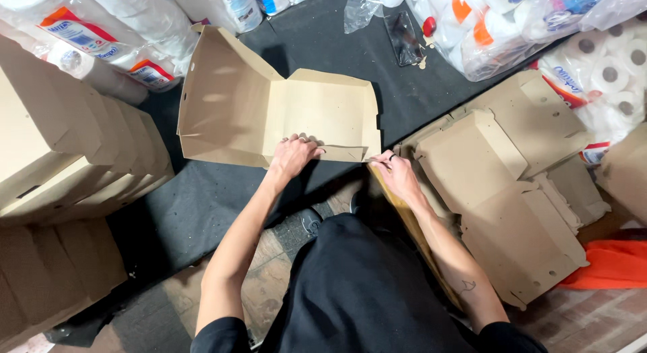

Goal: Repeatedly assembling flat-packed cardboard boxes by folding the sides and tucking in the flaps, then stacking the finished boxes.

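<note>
The box [283,113], a half-folded brown card clamshell, lay on the dark mat [418,103] just ahead of both hands, lid tilted up to the left. The left hand [294,155] pressed its fingers over the near wall; the right hand [396,174] pinched the near right corner flap. It looked light, thin and springy, easily creased, best taken along fold lines and edges. Flat blanks [512,191] lay stacked right of the right hand; folded boxes [67,164] stood left.

open box [283,110] lies ahead, folded boxes [60,157] stacked left, seemingly flat blanks [499,184] right.
</note>
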